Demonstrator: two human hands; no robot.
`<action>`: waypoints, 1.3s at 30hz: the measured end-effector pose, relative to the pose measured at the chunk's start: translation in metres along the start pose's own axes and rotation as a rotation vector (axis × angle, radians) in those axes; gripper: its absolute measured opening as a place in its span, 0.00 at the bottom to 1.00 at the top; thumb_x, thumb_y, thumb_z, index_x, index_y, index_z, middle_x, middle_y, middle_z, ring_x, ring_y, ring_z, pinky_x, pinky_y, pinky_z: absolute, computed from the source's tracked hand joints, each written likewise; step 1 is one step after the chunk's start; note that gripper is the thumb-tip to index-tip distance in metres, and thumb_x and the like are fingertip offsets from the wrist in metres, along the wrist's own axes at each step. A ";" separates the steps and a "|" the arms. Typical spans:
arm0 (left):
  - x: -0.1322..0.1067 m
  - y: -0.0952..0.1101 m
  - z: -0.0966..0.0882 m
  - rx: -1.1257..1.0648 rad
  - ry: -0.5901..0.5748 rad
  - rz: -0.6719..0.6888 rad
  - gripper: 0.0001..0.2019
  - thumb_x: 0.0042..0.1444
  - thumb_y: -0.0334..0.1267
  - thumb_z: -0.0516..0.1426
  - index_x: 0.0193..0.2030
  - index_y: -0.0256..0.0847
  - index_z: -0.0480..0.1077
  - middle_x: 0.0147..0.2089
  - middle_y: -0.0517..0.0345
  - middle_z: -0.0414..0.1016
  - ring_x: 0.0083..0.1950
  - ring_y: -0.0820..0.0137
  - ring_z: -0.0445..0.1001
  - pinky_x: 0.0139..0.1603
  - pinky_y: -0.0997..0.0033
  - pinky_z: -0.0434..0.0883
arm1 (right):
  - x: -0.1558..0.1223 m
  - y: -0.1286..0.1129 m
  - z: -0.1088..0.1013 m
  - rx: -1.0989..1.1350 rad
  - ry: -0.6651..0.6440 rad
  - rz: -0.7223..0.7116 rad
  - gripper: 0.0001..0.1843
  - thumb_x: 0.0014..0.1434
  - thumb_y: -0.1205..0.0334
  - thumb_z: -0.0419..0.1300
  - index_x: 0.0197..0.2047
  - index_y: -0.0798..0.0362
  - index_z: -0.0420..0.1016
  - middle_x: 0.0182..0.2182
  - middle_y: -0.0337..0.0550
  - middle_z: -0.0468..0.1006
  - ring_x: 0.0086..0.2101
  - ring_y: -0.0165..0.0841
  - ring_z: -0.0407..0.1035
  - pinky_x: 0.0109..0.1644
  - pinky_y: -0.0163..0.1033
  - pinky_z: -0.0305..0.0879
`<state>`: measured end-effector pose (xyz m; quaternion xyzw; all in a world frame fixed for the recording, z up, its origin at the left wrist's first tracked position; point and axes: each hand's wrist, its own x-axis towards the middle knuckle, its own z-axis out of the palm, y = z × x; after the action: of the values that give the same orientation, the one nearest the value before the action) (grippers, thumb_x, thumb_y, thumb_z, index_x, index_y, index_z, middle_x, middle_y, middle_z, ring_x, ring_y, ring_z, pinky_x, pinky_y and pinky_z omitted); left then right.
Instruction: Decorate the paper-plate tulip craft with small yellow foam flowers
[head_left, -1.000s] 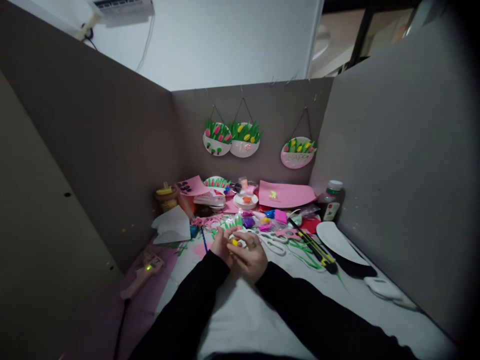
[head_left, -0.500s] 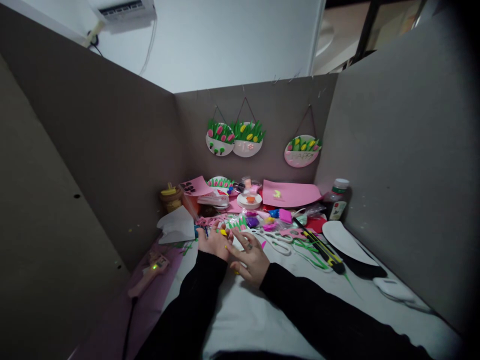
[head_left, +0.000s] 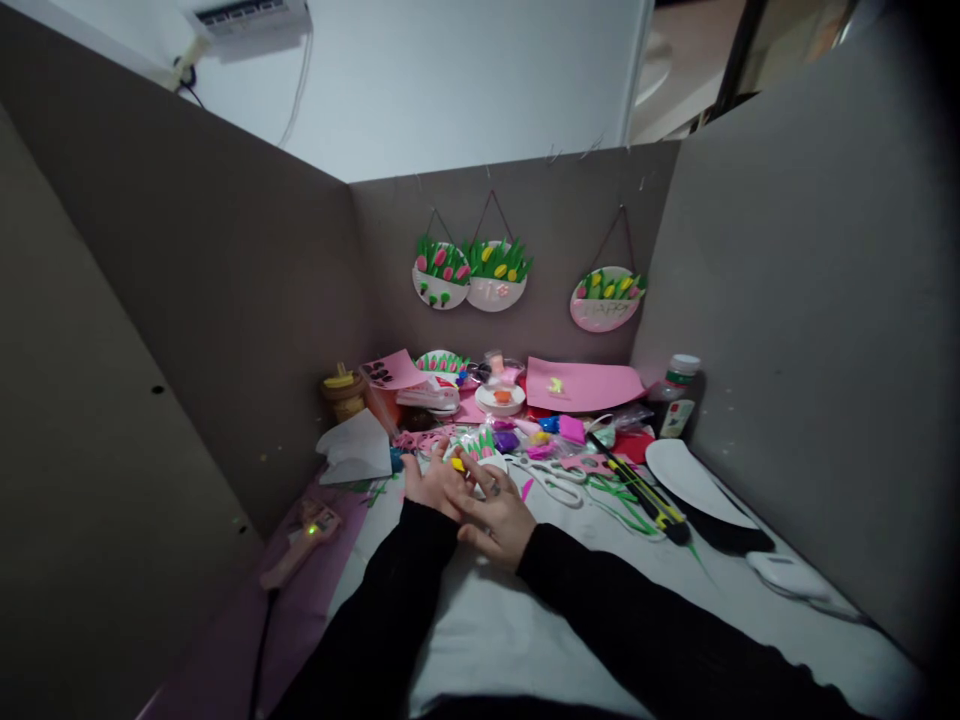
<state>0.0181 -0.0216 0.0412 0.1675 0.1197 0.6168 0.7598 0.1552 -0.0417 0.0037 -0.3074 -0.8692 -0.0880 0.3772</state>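
My left hand (head_left: 432, 490) is turned palm up with its fingers apart, above the near side of the white-covered table. A small yellow piece (head_left: 457, 464), which looks like soft clay, rests at its fingers. Across the left palm lies my right hand (head_left: 498, 522), fingers stretched out and a ring on one of them. Whatever is between the right fingers and the palm is hidden. Just beyond the hands is a white plate (head_left: 491, 460) with pink tulips and green leaves, partly covered by the fingers. White-handled scissors (head_left: 559, 485) lie to the right.
A yellow-black cutter (head_left: 645, 495), green strips (head_left: 619, 510) and a cut white plate (head_left: 694, 485) lie on the right. A bottle (head_left: 675, 398) stands behind them. On the left are a pink glue gun (head_left: 296, 555) and white paper (head_left: 356, 448). Tulip plates (head_left: 495, 298) hang on the back panel.
My right fingers have shifted slightly over the left palm. Small yellow spots by the right fingertips and thumb no longer show. The yellow piece at the left fingers remains in view.
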 end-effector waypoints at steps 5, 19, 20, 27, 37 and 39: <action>0.001 0.004 -0.001 -0.015 -0.003 0.067 0.34 0.47 0.68 0.36 0.40 0.42 0.66 0.37 0.52 0.65 0.33 0.67 0.66 0.33 0.64 0.65 | 0.000 -0.001 -0.002 0.014 0.029 -0.044 0.24 0.50 0.50 0.60 0.51 0.43 0.69 0.62 0.44 0.48 0.51 0.45 0.53 0.51 0.50 0.54; 0.002 -0.002 -0.002 -0.004 -0.018 -0.006 0.34 0.48 0.67 0.35 0.42 0.43 0.65 0.37 0.53 0.65 0.34 0.67 0.67 0.36 0.62 0.66 | 0.001 -0.002 -0.002 -0.013 0.004 -0.003 0.34 0.45 0.40 0.61 0.55 0.42 0.65 0.63 0.44 0.44 0.51 0.49 0.49 0.50 0.53 0.53; 0.002 -0.002 -0.002 -0.004 -0.021 0.007 0.34 0.48 0.67 0.35 0.43 0.43 0.65 0.37 0.53 0.65 0.34 0.67 0.67 0.36 0.62 0.66 | 0.001 -0.003 -0.002 -0.022 0.005 0.004 0.35 0.45 0.40 0.60 0.55 0.43 0.65 0.63 0.45 0.43 0.51 0.49 0.49 0.50 0.53 0.53; 0.003 -0.002 -0.005 -0.015 -0.023 0.014 0.33 0.49 0.67 0.36 0.43 0.44 0.64 0.37 0.54 0.65 0.33 0.67 0.67 0.36 0.61 0.66 | 0.000 -0.003 0.000 -0.030 -0.026 -0.032 0.37 0.43 0.35 0.59 0.55 0.41 0.64 0.64 0.43 0.41 0.51 0.49 0.49 0.50 0.52 0.53; 0.004 -0.001 -0.007 -0.024 -0.028 0.013 0.32 0.49 0.66 0.37 0.42 0.43 0.65 0.37 0.53 0.65 0.32 0.67 0.67 0.36 0.59 0.67 | 0.000 0.001 0.004 0.005 -0.064 -0.052 0.38 0.46 0.35 0.55 0.57 0.45 0.62 0.63 0.47 0.42 0.52 0.49 0.49 0.51 0.52 0.53; 0.003 -0.002 -0.006 -0.023 -0.041 0.004 0.32 0.49 0.66 0.38 0.44 0.43 0.64 0.38 0.53 0.65 0.33 0.67 0.67 0.36 0.60 0.67 | 0.001 0.001 0.004 0.011 -0.065 -0.030 0.39 0.48 0.35 0.54 0.59 0.47 0.60 0.63 0.49 0.42 0.52 0.49 0.49 0.52 0.53 0.53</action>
<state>0.0183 -0.0183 0.0346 0.1714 0.0966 0.6163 0.7626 0.1529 -0.0395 0.0013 -0.2951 -0.8859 -0.0789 0.3492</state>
